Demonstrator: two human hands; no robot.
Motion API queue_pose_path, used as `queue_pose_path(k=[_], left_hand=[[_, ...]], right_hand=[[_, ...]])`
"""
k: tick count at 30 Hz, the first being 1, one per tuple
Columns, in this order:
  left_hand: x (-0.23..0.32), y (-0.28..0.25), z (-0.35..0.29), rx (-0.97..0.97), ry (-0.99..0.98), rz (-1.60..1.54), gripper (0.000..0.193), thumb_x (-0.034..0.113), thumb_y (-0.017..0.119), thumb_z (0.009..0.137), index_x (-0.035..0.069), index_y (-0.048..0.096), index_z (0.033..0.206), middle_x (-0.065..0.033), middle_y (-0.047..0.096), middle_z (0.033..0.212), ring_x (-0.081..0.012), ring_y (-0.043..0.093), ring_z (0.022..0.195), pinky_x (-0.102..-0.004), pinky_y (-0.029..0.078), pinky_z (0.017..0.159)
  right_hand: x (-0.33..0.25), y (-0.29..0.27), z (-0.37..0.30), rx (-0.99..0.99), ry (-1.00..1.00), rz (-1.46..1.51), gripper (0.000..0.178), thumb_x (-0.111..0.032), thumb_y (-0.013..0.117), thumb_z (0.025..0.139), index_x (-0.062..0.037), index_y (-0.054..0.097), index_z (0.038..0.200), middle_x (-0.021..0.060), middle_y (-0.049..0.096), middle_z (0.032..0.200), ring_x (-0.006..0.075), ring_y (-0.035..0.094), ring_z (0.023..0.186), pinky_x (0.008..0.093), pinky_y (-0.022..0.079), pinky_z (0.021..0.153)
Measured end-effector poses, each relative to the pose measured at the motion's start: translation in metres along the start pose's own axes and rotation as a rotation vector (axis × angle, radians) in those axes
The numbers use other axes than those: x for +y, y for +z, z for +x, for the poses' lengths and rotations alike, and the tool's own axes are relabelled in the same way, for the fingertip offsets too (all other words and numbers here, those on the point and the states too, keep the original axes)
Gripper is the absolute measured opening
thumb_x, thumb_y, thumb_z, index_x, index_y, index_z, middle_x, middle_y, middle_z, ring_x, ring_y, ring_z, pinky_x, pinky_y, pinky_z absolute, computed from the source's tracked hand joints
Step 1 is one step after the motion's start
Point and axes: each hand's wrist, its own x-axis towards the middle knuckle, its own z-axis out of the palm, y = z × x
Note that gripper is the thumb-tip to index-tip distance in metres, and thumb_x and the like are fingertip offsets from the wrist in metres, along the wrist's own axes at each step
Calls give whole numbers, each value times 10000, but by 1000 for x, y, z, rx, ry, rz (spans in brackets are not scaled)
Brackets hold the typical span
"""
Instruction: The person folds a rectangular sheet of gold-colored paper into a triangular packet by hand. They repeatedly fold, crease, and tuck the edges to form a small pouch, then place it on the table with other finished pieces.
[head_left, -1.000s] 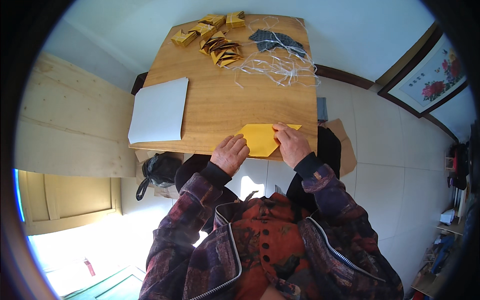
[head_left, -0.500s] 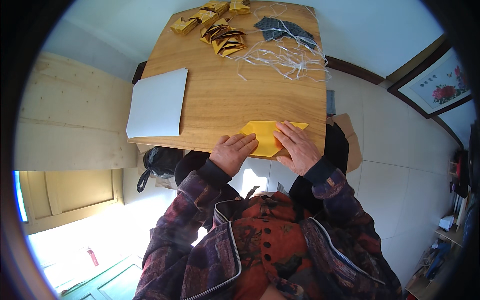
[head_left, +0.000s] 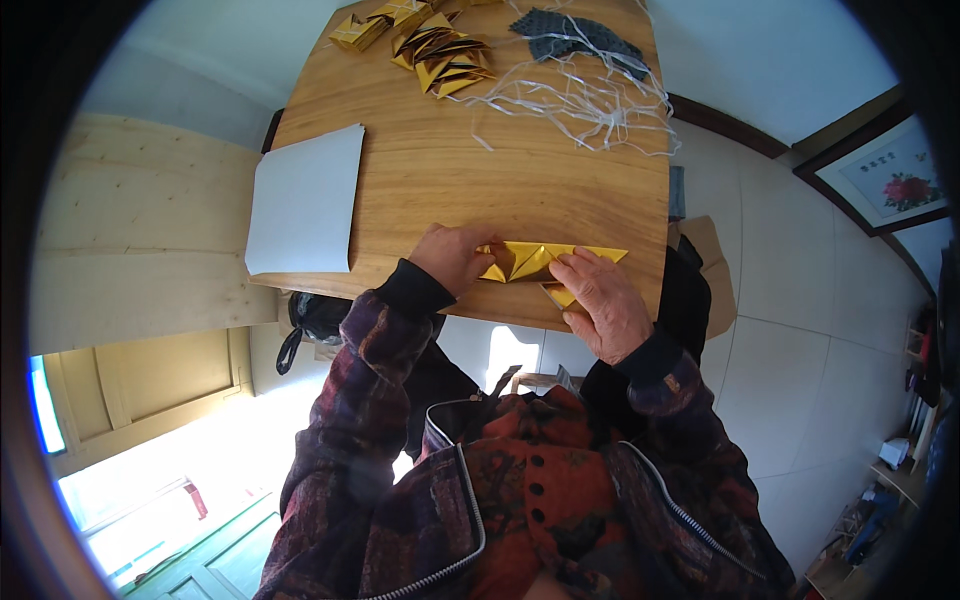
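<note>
A sheet of gold paper (head_left: 530, 262), folded into a long strip with pointed creases, lies along the near edge of the table. My left hand (head_left: 448, 258) pinches its left end between thumb and curled fingers. Over its right part rests my right hand (head_left: 606, 305), fingers pressing the paper down and the thumb lower, beside a small folded corner that sticks out toward me. Part of the strip is hidden beneath the right fingers.
Folded gold paper pieces (head_left: 440, 58) lie at the far left of the wooden table (head_left: 420, 180), near tied bundles. White plastic strings (head_left: 590, 105) spread beside a dark grey patterned cloth (head_left: 575, 38). A white stack of sheets (head_left: 305, 205) sits at the left edge.
My left hand has gone from lying flat on the paper to pinching its left end. The paper's near side is now folded up into creased points. The view has shifted slightly.
</note>
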Motion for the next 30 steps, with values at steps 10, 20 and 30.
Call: queue_pose_path(k=[10, 20, 30], left_hand=[[3, 12, 0, 47, -64, 102, 218, 170, 631, 816, 146, 647, 1033, -52, 680, 907, -270, 642, 869, -404, 434, 796], [1, 11, 6, 93, -4, 43, 213, 58, 648, 766, 83, 656, 977, -96, 629, 868, -303, 635, 786, -390, 501, 686], [-3, 11, 7, 83, 4, -23, 203, 32, 645, 760, 66, 645, 960, -115, 619, 851, -309, 632, 759, -376, 508, 669]], right_hand=[[-5, 1, -1, 11, 60, -48, 615, -114, 762, 694, -32, 550, 1265, 153, 493, 1327, 359, 446, 1273, 453, 377, 1073], [-5, 2, 0, 22, 70, -74, 637, -138, 775, 676, 6, 549, 1255, 156, 492, 1332, 344, 452, 1272, 444, 370, 1079], [-12, 6, 5, 25, 97, -116, 760, -272, 802, 678, -63, 506, 1346, 124, 429, 1428, 329, 407, 1316, 463, 346, 1080]])
